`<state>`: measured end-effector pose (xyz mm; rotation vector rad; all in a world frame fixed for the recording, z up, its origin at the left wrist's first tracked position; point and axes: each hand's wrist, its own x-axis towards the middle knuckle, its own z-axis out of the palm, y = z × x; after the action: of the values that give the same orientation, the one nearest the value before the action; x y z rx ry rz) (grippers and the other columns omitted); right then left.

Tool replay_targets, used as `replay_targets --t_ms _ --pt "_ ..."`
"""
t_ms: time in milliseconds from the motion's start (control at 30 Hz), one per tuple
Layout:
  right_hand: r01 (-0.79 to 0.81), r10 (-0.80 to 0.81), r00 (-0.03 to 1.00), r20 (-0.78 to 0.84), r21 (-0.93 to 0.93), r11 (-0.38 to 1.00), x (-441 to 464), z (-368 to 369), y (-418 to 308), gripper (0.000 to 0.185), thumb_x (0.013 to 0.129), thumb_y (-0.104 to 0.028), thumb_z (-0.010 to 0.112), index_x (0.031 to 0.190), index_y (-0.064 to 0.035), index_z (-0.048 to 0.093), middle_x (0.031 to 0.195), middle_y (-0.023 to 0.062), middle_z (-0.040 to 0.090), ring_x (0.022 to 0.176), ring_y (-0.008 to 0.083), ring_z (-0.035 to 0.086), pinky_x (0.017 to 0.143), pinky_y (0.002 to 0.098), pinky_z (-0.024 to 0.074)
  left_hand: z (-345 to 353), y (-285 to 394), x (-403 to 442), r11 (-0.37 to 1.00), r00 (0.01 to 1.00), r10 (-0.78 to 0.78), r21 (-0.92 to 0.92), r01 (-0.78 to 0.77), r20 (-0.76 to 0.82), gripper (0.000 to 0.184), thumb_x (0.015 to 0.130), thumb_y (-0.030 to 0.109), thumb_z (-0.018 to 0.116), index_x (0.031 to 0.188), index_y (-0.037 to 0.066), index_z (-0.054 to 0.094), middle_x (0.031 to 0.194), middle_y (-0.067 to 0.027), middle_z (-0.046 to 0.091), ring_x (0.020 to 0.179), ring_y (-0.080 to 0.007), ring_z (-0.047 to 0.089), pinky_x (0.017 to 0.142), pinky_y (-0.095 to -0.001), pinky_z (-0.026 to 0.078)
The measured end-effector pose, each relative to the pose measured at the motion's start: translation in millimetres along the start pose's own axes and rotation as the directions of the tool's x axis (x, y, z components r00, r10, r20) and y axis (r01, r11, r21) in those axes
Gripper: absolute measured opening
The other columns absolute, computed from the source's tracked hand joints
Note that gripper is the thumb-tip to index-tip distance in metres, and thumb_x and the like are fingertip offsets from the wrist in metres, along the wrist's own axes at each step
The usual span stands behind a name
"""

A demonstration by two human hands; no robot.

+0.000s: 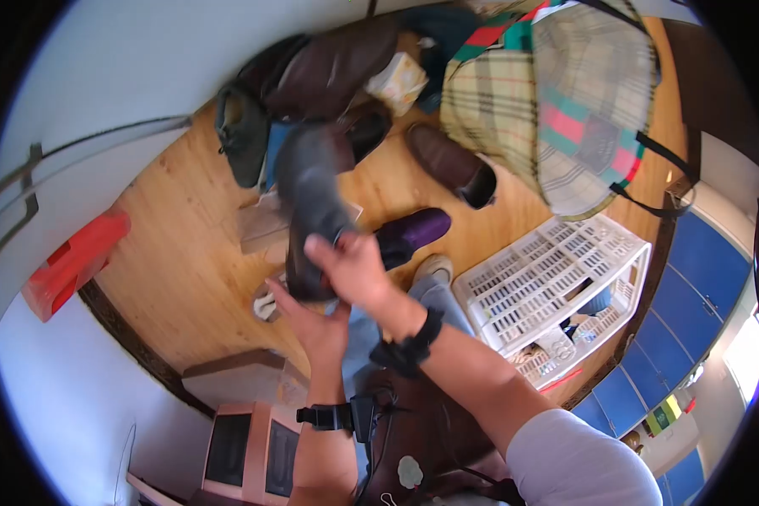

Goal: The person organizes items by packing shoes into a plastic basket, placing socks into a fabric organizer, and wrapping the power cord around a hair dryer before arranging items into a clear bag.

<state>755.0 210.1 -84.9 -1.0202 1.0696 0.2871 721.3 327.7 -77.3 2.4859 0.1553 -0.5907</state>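
A dark grey shoe (309, 198), blurred by motion, is held up in front of me. My right hand (354, 268) grips it near its opening, with the thumb on its upper edge. Below the heel end, my left hand (312, 325) has its fingers spread under the shoe; whether it bears any weight is unclear. Just beyond the hands on the wooden floor lies a purple and black shoe (413, 234), and farther off a brown shoe (453, 164). Several dark shoes and a brown bag-like item (333, 72) are heaped at the wall.
A white plastic crate (514, 291) stands at the right, below a large plaid bag (493, 105). Toward the left wall is a red object (76, 266). A cardboard box (236, 378) sits at the lower left. Blue cabinets (691, 261) line the far right.
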Motion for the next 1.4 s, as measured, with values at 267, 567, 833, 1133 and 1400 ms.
replay_targets --t_ms 267,567,833,1133,1400 --pt "0.444 -0.182 0.84 0.512 -0.453 0.773 -8.6 -20.2 21.4 0.019 0.08 -0.018 0.057 0.079 -0.0014 0.065 0.072 0.0183 0.062 0.065 0.0295 0.062 0.063 0.0361 0.0499 35.3 -40.8 -9.5 0.618 0.836 -0.075 -0.632 0.467 0.544 0.047 0.082 0.007 0.057 0.126 0.002 0.041 0.112 -0.0095 0.053 0.101 -0.016 0.054 0.08 -0.0312 0.047" --pt "0.299 -0.512 0.843 -0.165 -0.647 0.701 27.7 -180.1 17.8 0.018 0.079 -0.01 0.06 0.095 -0.0049 0.064 0.085 0.0134 0.065 0.075 0.0285 0.063 0.063 0.035 0.0507 18.3 -11.8 8.7 0.758 0.803 -0.328 -0.369 0.538 0.498 0.041 0.082 0.008 0.058 0.122 0.003 0.049 0.112 -0.012 0.055 0.094 -0.0204 0.058 0.076 -0.0315 0.05" --pt "-0.002 -0.244 0.966 0.079 -0.949 -0.316 128.9 -254.1 68.2 0.024 0.073 -0.019 0.061 0.095 -0.01 0.065 0.099 0.0094 0.063 0.095 0.0269 0.059 0.09 0.0362 0.0403 36.9 9.0 -15.8 0.957 0.763 0.015 -0.232 0.177 0.646 0.029 0.081 0.009 0.061 0.109 0.001 0.056 0.098 -0.0133 0.062 0.083 -0.0168 0.061 0.07 -0.027 0.049" --pt "0.081 -0.449 0.893 -0.041 -0.965 0.248 115.2 -227.0 110.0 0.028 0.073 -0.018 0.059 0.099 -0.0058 0.06 0.092 0.0138 0.064 0.092 0.0305 0.06 0.082 0.039 0.0458 55.5 -29.0 -21.1 0.997 0.812 -0.059 0.08 0.016 0.581 0.036 0.078 0.007 0.06 0.113 0.001 0.054 0.105 -0.0181 0.06 0.093 -0.0237 0.061 0.079 -0.0331 0.048" --pt "0.077 -0.303 0.953 0.012 -0.976 0.204 86.8 -185.9 51.4 0.066 0.066 -0.03 0.075 0.124 -0.0188 0.044 0.106 0.0179 0.056 0.094 0.0334 0.059 0.076 0.039 0.0497 124.9 -30.6 10.7 0.732 0.823 0.061 0.535 -0.421 0.565 0.049 0.07 0.019 0.068 0.116 0.008 0.054 0.118 -0.0145 0.05 0.106 -0.0317 0.049 0.09 -0.04 0.043"
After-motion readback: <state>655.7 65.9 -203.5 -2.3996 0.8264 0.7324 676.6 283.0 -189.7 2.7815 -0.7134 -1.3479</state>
